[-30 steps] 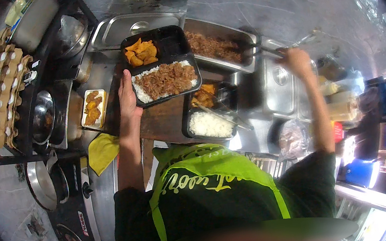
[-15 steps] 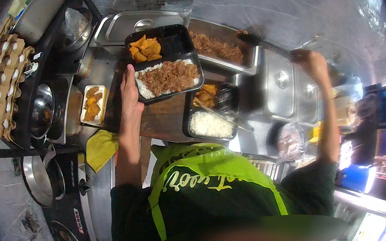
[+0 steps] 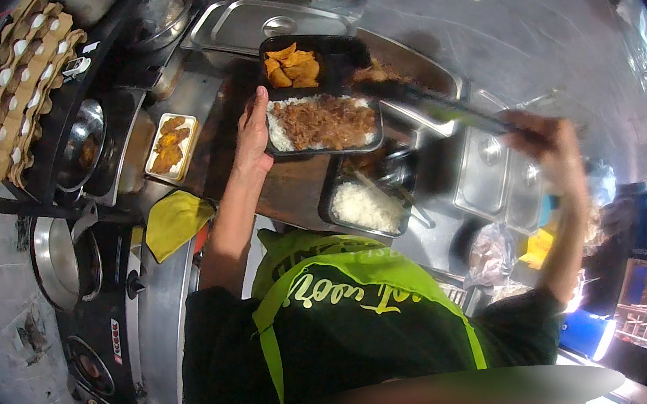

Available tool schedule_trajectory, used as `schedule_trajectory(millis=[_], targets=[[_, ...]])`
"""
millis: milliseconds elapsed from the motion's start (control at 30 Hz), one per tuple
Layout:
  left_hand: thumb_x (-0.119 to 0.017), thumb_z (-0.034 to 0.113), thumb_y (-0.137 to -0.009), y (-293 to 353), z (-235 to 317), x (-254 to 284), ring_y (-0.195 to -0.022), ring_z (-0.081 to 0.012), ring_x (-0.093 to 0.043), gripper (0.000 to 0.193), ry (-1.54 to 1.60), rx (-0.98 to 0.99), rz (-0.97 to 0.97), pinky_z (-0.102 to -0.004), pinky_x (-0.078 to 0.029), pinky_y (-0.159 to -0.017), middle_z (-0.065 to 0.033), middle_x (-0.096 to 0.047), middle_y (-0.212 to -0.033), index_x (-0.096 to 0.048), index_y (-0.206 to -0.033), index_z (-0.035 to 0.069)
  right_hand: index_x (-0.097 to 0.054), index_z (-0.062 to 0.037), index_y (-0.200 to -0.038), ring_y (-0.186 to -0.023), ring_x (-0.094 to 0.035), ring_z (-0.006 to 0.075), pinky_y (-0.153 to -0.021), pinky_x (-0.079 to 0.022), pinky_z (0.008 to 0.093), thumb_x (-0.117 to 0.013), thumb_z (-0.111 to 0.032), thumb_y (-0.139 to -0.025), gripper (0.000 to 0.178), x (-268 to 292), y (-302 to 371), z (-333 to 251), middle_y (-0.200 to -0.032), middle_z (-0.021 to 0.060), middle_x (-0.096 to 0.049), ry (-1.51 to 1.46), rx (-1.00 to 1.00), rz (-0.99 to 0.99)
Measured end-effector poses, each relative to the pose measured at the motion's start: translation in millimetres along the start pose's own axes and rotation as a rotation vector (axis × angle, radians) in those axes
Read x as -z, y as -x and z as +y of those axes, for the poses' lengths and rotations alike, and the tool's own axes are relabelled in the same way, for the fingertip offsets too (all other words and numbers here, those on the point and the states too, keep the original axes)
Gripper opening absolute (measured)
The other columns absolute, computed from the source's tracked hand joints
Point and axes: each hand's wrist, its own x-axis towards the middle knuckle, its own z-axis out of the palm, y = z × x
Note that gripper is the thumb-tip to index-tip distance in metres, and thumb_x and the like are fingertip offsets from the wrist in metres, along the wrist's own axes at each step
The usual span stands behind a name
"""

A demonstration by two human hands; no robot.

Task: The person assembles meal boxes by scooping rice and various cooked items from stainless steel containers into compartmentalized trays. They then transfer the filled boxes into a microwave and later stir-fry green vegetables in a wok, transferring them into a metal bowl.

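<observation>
My left hand (image 3: 252, 141) grips 1 black meal container (image 3: 327, 151) by its left edge, so it lies just right of those fingers. My right hand (image 3: 551, 141), blurred, has its fingers curled around a long dark utensil (image 3: 454, 105), its far end near the container's upper right corner.

The head view looks steeply down from just above the person's dark shirt (image 3: 376, 350) at six o'clock, facing out over the steel counter (image 3: 444, 245). The left hand (image 3: 253, 136) shows at arm's reach toward eleven o'clock, the right hand (image 3: 551, 141) toward three. The wide fisheye reaches the egg trays (image 3: 21, 93) at ten o'clock.
</observation>
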Motion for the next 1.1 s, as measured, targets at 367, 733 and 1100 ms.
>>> schedule_trajectory(millis=[367, 733, 1100], targets=[[-0.058, 0.044, -0.086, 14.4, 3.6, 22.3, -0.092, -0.0166, -0.061, 0.05, 0.105, 0.032, 0.018, -0.0327, -0.053, -0.076, -0.0071, -0.059, -0.104, -0.05, -0.116, 0.004, -0.069, -0.009, -0.097, -0.06, -0.063, 0.0225, -0.057, -0.047, 0.032, -0.072, -0.013, -0.068, 0.03, -6.2, -3.0, -46.1, -0.077, 0.0115, -0.067, 0.131, 0.088, 0.002], [-0.058, 0.048, -0.084, 34.1, -0.7, 27.6, -0.103, -0.0167, -0.056, 0.063, 0.047, 0.039, 0.026, -0.0319, -0.049, -0.084, -0.0092, -0.053, -0.117, -0.045, -0.125, 0.002, -0.07, -0.0107, -0.095, -0.067, -0.063, 0.0288, -0.062, -0.048, 0.0343, -0.072, -0.021, -0.07, 0.028, -28.5, -20.7, -55.4, -0.084, 0.013, -0.067, 0.105, 0.194, -0.083], [-0.061, 0.046, -0.083, 63.1, 2.9, 40.7, -0.107, -0.0174, -0.052, 0.066, 0.062, -0.041, 0.122, -0.0327, -0.046, -0.088, -0.0092, -0.051, -0.12, -0.042, -0.127, 0.001, -0.07, -0.0072, -0.093, -0.063, -0.063, 0.028, -0.059, -0.046, 0.0335, -0.072, -0.018, -0.068, 0.027, -36.4, -32.3, -46.5, -0.077, 0.0158, -0.065, 0.061, 0.305, -0.054]])
